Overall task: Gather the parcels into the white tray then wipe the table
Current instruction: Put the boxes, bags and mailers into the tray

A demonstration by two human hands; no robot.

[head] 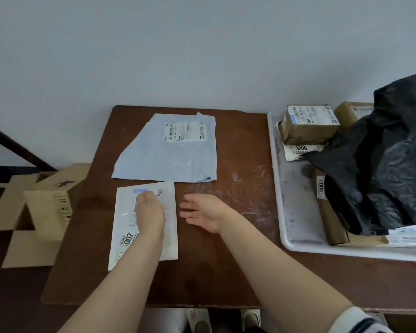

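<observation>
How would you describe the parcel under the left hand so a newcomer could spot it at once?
Start at the brown table, at its near left part, away from the white tray on the right. There a flat white envelope lies under the left hand. Unlike the larger blue-grey mailer beyond it, it is white and bears a bold 007 on its label.

Left hand [150,213] curled knuckles-up; right hand [203,212] flat, fingers straight.
</observation>
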